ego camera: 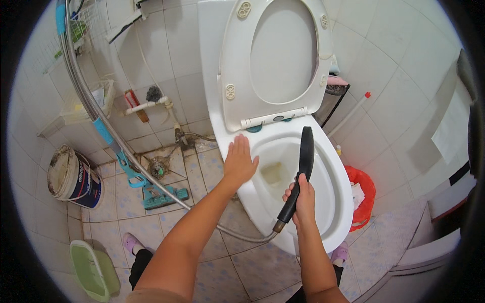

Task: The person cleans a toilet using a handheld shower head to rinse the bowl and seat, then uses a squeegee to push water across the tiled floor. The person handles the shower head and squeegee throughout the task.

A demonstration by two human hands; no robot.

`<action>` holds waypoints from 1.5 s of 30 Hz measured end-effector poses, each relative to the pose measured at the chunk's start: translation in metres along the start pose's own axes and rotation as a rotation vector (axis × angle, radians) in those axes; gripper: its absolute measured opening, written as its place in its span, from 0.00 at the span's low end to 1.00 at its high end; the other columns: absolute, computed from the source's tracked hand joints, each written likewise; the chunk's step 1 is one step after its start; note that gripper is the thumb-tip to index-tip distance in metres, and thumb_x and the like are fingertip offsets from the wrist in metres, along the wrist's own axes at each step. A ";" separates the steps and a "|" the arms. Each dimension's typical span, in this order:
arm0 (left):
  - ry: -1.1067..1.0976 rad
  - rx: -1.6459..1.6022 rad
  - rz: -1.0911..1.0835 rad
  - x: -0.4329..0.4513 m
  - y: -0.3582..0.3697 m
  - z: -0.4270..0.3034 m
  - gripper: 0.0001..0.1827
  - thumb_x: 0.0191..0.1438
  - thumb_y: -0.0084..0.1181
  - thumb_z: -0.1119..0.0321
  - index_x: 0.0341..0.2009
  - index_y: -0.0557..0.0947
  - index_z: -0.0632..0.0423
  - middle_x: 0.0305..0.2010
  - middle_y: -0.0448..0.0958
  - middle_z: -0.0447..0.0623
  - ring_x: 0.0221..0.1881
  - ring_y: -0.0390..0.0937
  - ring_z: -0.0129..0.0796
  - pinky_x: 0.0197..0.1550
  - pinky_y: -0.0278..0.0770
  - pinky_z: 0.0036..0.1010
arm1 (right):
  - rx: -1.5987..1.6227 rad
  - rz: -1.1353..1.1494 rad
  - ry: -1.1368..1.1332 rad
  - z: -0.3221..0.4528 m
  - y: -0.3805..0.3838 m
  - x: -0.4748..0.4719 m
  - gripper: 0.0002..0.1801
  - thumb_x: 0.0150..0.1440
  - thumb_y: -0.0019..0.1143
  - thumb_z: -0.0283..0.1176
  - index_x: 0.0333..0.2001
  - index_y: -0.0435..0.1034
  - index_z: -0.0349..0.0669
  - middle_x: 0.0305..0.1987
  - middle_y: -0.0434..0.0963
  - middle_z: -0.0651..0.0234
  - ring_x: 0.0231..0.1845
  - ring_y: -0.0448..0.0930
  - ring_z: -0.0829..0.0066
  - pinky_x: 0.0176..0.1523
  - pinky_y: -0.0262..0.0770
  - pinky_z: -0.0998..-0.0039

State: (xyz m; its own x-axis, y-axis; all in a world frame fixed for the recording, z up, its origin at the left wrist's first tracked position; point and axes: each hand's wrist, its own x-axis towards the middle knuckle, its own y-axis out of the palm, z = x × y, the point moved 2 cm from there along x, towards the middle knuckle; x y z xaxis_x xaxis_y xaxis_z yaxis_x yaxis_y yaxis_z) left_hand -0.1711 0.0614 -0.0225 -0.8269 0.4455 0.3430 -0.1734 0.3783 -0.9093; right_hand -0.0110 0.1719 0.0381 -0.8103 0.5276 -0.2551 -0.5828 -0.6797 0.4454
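My right hand (304, 197) grips the handle of a black handheld shower head (306, 155), which I hold over the toilet bowl (329, 189). From its lower end a flexible metal shower hose (242, 235) loops left across the floor and rises at the left. My left hand (241, 161) lies flat, fingers extended, on the left part of the white rim. Behind the bowl, the toilet seat (237, 57) and lid (284, 53) stand raised. A little yellowish-brown water (273, 172) sits in the bottom of the bowl. Any spray from the shower head cannot be made out.
Left of the toilet are a sponge mop (165, 197), a floor drain (158, 166), a paint bucket (85, 181) and a green plastic basin (91, 269). A bin with a red bag (363, 178) stands at right. A brush (135, 105) hangs by the wall pipe (146, 106).
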 end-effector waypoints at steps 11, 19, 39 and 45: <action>-0.112 0.013 0.032 -0.003 -0.003 -0.003 0.38 0.47 0.37 0.49 0.53 0.49 0.67 0.58 0.44 0.60 0.60 0.39 0.45 0.59 0.35 0.33 | 0.004 0.025 0.029 0.001 -0.006 -0.021 0.15 0.52 0.40 0.40 0.27 0.53 0.39 0.19 0.61 0.70 0.18 0.64 0.79 0.22 0.64 0.77; -0.089 0.119 -0.120 0.021 -0.017 -0.001 0.36 0.44 0.44 0.59 0.53 0.49 0.66 0.59 0.42 0.59 0.61 0.37 0.43 0.59 0.36 0.36 | 0.033 0.029 0.023 -0.001 -0.006 -0.023 0.15 0.52 0.40 0.40 0.26 0.53 0.39 0.19 0.61 0.69 0.17 0.64 0.79 0.22 0.64 0.77; 0.369 0.742 -0.010 0.032 -0.036 0.043 0.26 0.47 0.35 0.68 0.52 0.53 0.62 0.54 0.55 0.54 0.59 0.46 0.37 0.60 0.36 0.33 | 0.023 0.054 0.026 0.001 0.003 -0.032 0.15 0.52 0.39 0.39 0.27 0.53 0.38 0.19 0.61 0.68 0.17 0.64 0.79 0.22 0.64 0.77; 0.293 0.663 -0.066 0.022 -0.036 0.034 0.25 0.47 0.34 0.69 0.52 0.54 0.64 0.52 0.58 0.54 0.58 0.49 0.36 0.59 0.39 0.34 | 0.023 0.065 0.005 0.000 -0.001 -0.029 0.15 0.52 0.40 0.39 0.28 0.53 0.38 0.20 0.61 0.68 0.18 0.64 0.79 0.22 0.64 0.78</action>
State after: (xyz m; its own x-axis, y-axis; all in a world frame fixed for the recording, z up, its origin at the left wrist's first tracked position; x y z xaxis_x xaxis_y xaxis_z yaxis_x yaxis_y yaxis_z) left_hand -0.2012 0.0301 0.0093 -0.6425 0.6730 0.3664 -0.5823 -0.1179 -0.8044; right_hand 0.0127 0.1572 0.0452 -0.8470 0.4798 -0.2290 -0.5270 -0.7008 0.4808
